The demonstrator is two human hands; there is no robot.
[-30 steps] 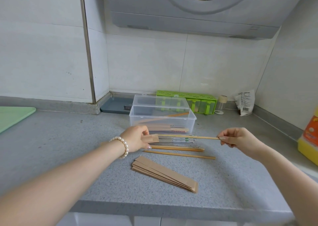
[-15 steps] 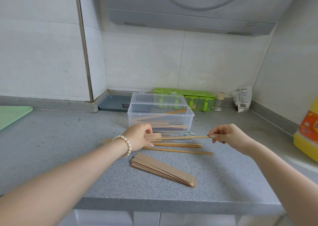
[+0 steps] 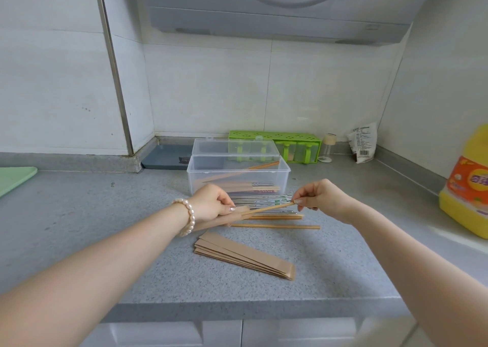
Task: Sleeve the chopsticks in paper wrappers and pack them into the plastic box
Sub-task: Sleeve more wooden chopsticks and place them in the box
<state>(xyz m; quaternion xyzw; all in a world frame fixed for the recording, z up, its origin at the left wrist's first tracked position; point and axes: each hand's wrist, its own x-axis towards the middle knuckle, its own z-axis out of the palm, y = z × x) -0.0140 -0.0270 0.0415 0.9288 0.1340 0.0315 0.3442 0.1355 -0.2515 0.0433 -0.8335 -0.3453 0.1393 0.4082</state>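
A green board (image 3: pixel 14 180) lies at the far left of the grey counter (image 3: pixel 105 228), and a blue tray (image 3: pixel 166 156) sits in the corner. The left hand (image 3: pixel 211 204) pinches a paper wrapper (image 3: pixel 219 220) by its open end. A wooden chopstick (image 3: pixel 269 208) runs left to right, its left end in the wrapper mouth, its right end raised and pinched by the right hand (image 3: pixel 319 197). Loose chopsticks (image 3: pixel 274 226) lie parallel beneath, just in front of the clear plastic box (image 3: pixel 237 177), which holds sleeved pairs. A stack of wrappers (image 3: pixel 245 258) lies nearer. A green rack (image 3: pixel 277 146), a packet (image 3: pixel 363 142) and a yellow oil bottle (image 3: pixel 467 188) stand rightward.
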